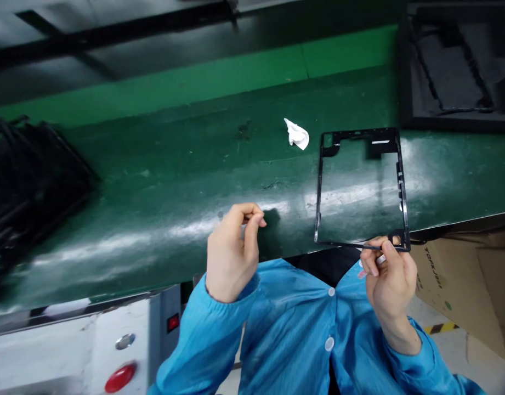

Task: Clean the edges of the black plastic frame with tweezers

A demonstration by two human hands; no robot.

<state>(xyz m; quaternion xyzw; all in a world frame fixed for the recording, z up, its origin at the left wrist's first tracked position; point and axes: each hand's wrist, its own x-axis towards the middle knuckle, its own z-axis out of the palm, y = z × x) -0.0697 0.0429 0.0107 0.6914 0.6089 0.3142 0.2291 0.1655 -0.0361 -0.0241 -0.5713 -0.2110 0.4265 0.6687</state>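
Observation:
My right hand (391, 274) grips a thin black rectangular frame (386, 145) by its lower right corner, thumb on top. The frame is held up over the front edge of the green bench. Something small, white and pink, shows among the fingers of that hand; I cannot make out what it is. My left hand (234, 249) is apart from the frame, to its left above the bench, with thumb and forefinger pinched together. Whatever might be between those fingertips is hidden or too small to tell. A crumpled white piece of paper or cloth (297, 135) lies beyond the frame's upper left corner.
Stacked black frames (34, 181), blurred, sit on the green bench (162, 192) at the left. A dark tray (453, 122) holding another black frame (468, 108) stands at the back right. Below are a machine with a red button (120, 377) and a cardboard box (449, 274).

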